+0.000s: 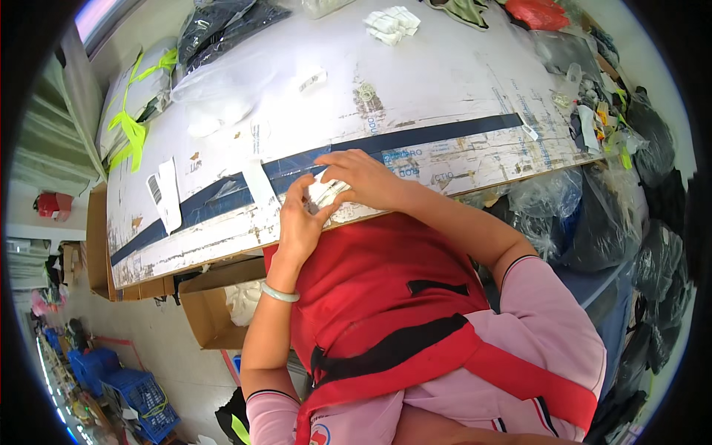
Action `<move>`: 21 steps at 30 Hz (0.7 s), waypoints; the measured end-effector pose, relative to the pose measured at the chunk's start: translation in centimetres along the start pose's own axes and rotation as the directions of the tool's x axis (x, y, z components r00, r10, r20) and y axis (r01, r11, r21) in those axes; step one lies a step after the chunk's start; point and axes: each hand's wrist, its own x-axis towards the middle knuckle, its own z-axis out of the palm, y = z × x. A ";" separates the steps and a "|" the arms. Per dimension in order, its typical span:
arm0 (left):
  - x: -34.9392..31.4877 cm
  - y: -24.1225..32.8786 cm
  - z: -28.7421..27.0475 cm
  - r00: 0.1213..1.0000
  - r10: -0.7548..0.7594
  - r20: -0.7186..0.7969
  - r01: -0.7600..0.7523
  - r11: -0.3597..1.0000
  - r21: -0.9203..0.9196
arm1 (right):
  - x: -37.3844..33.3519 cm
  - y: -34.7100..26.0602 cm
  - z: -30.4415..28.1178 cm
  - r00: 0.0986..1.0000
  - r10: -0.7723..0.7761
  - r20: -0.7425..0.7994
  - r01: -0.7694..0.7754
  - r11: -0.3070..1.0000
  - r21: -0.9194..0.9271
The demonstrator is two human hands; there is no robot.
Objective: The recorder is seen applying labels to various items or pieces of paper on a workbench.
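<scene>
A small bundle of white labels (326, 194) with dark marks lies between my hands near the front edge of the table. My left hand (299, 222) grips its left side, thumb and fingers curled round it. My right hand (363, 179) bends over its right side, thumb at the near edge and fingers at the far edge. Just left of my left hand lies a blank white strip (259, 184). Farther left are white paper strips (166, 196), one bearing a barcode. My fingers cover part of the bundle.
A long dark tape band (437, 135) crosses the worn white tabletop (311, 115). At the back sits a stack of white folded labels (391, 25). Clear plastic bags (219, 89) lie back left. An open cardboard box (215, 315) stands below the front edge; bagged goods (593, 222) crowd the right.
</scene>
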 end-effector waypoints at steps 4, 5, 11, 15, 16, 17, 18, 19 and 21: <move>-0.3 1.0 0.4 0.998 -0.012 -0.066 0.000 0.984 -0.176 | 1.4 -0.6 -2.2 0.982 -0.117 0.150 0.103 0.990 0.098; -0.4 1.5 0.7 0.994 0.023 -0.103 -0.045 0.976 -0.212 | 1.5 -0.5 -2.5 0.967 -0.139 0.216 0.108 0.983 0.149; -0.8 0.1 0.9 0.970 0.013 -0.241 -0.097 0.935 -0.340 | 1.3 -0.1 -2.5 0.969 -0.067 0.237 0.050 0.996 0.077; -1.2 -1.2 1.4 0.937 0.074 -0.340 -0.118 0.987 -0.109 | 0.8 6.2 -7.4 0.976 0.211 -0.060 -0.203 0.971 0.125; -0.9 -1.5 2.1 0.903 0.181 -0.389 -0.198 0.980 -0.002 | 0.6 9.3 -8.1 0.932 0.251 -0.261 -0.245 0.968 0.056; -0.7 -1.2 2.6 0.907 0.186 -0.379 -0.204 0.979 -0.008 | 0.1 13.0 -9.3 0.883 0.236 -0.407 -0.245 0.969 0.031; -0.8 -1.0 2.8 0.911 0.231 -0.343 -0.190 0.971 0.149 | 0.1 15.7 -10.7 0.818 0.351 -0.456 -0.384 0.923 0.022; -0.8 -0.7 3.0 0.914 0.272 -0.300 -0.180 0.936 0.301 | 0.1 18.4 -12.3 0.777 0.441 -0.449 -0.477 0.878 0.039; -0.3 -0.7 3.2 0.915 0.266 -0.304 -0.174 0.939 0.298 | 0.5 22.8 -14.9 0.725 0.528 -0.443 -0.566 0.822 0.054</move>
